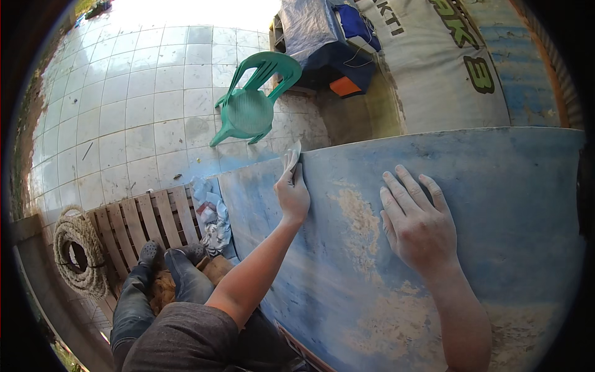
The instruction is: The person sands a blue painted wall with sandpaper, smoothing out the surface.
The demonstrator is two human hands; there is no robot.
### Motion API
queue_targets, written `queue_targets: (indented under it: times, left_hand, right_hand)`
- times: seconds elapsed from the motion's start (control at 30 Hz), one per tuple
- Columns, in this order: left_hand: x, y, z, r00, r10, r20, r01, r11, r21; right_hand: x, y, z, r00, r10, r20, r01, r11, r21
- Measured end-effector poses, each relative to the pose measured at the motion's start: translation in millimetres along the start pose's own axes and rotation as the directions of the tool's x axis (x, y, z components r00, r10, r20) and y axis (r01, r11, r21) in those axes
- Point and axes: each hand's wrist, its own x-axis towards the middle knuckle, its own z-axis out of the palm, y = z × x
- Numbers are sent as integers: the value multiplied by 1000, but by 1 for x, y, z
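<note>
My left hand grips a thin pale folded sheet, possibly sandpaper, at the far edge of a blue painted surface. Part of the sheet is hidden behind my fingers. My right hand lies palm down on the same surface with its fingers spread, and pale dust coats both hands. Between the hands runs a rough beige patch where the blue paint is gone. A larger bare patch spreads closer to my body, beside my right forearm.
My feet in dark clogs stand by a slatted wooden platform. Coiled rope lies at its left, crumpled papers and cloth at its right end. Beyond are a green plastic chair on tiles, a covered stack and a printed banner.
</note>
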Motion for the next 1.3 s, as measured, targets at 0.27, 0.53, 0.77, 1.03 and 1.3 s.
queue_targets:
  times: [0.27, 0.53, 0.77, 1.03, 1.3]
  left_hand:
    - [-56, 18, -17, 968, 83, 235, -107, 990, 94]
    - [-48, 50, 10, 998, -54, 14, 52, 994, 92]
    - [-32, 26, 6, 976, 166, 141, -180, 979, 96]
    - [-68, 77, 1, 916, 199, 349, -246, 965, 94]
    - [-8, 27, 7, 984, 155, 90, -163, 982, 90]
  right_hand:
    - [-1, -1, 1, 1000, 15, 10, -15, 1000, 10]
    - [-1, 0, 4, 1000, -1, -4, 1, 1000, 13]
    - [4, -4, 10, 999, -38, -1, 38, 999, -7]
    - [1, -4, 13, 999, -42, -24, 43, 999, 34]
    - [4, -2, 10, 998, -47, 45, 46, 999, 20]
